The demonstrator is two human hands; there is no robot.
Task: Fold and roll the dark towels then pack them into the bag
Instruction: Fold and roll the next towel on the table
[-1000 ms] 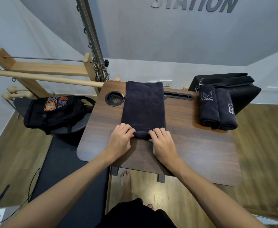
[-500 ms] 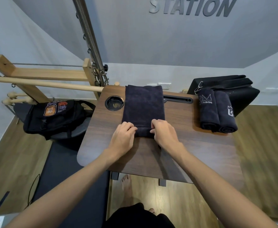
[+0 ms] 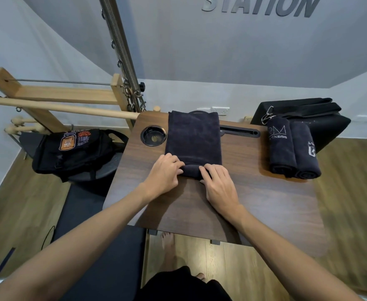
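While the near end of a folded dark towel [image 3: 193, 137] sits curled into a short roll [image 3: 191, 171] on the walnut-toned tabletop [image 3: 265, 198], both hands work at that roll. On the roll's left end the left hand [image 3: 164, 174] has its fingers curled over the top, gripping the cloth. Over the right end the right hand [image 3: 220, 185] bends its fingers, fingertips pressing into the fabric and the thumb tucked under the near side, so it too holds the towel. Beyond the roll, the remaining towel lies flat and runs away from the person to the far edge of the tabletop, where it covers part of a black handle slot [image 3: 239, 132].

Just left of the flat towel is a round black cup recess [image 3: 153, 136] set into the tabletop. Toward the right side, 2 rolled dark towels [image 3: 294, 148] lie side by side and touching, their white printed lettering facing up. Their far ends rest against a black bag [image 3: 321, 118] that stands beyond the tabletop's right rear corner, with a metal clip [image 3: 266, 116] hanging at its front.

Left of the tabletop, a black backpack [image 3: 76, 151] with an orange patch lies on a dark round seat, below a wooden frame with a horizontal wooden bar [image 3: 58, 106]. Bare feet [image 3: 169, 246] show on the wood floor under the tabletop's near edge.
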